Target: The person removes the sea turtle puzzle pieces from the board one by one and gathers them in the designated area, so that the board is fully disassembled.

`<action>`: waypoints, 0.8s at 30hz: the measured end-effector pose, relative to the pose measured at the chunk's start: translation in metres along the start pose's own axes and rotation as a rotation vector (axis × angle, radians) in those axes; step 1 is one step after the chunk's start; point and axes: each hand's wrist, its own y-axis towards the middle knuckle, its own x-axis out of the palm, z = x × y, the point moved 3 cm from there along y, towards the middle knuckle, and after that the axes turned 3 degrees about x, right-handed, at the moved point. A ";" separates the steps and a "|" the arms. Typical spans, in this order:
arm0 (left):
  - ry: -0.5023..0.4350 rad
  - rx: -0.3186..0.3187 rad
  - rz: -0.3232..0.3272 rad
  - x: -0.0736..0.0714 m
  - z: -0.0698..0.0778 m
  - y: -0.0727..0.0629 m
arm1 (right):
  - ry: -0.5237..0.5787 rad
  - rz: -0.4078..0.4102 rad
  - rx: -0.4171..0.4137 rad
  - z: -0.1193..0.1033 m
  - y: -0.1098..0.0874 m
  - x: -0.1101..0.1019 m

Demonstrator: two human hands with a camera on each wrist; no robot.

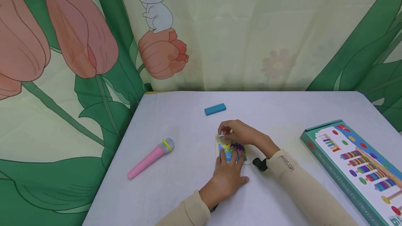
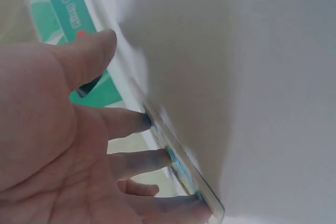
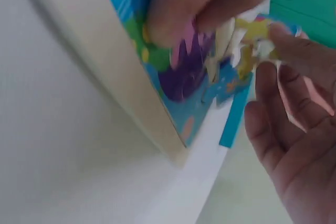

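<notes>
A small wooden jigsaw puzzle (image 1: pixel 216 151) with a bright picture lies in its pale frame at the middle of the table. My left hand (image 1: pixel 225 181) rests its spread, fairly straight fingertips on the near part of the puzzle; in the left wrist view those fingers (image 2: pixel 139 163) touch its face, the thumb apart. Over the far left corner, my right hand (image 1: pixel 240 132) pinches a puzzle piece (image 3: pixel 231 80) between thumb and fingers. That blue and yellow piece looks tilted up from the board in the right wrist view. Its far edge is partly hidden by the fingers.
A pink toy microphone (image 1: pixel 150 158) lies to the left. Behind the puzzle sits a blue block (image 1: pixel 215 109). On the right is a large green-edged toy box (image 1: pixel 355 163). A printed curtain (image 1: pixel 232 37) hangs beyond the table's back edge.
</notes>
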 end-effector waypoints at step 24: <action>-0.050 -0.001 -0.037 -0.001 -0.001 0.000 | 0.089 0.043 0.388 0.067 -0.056 -0.054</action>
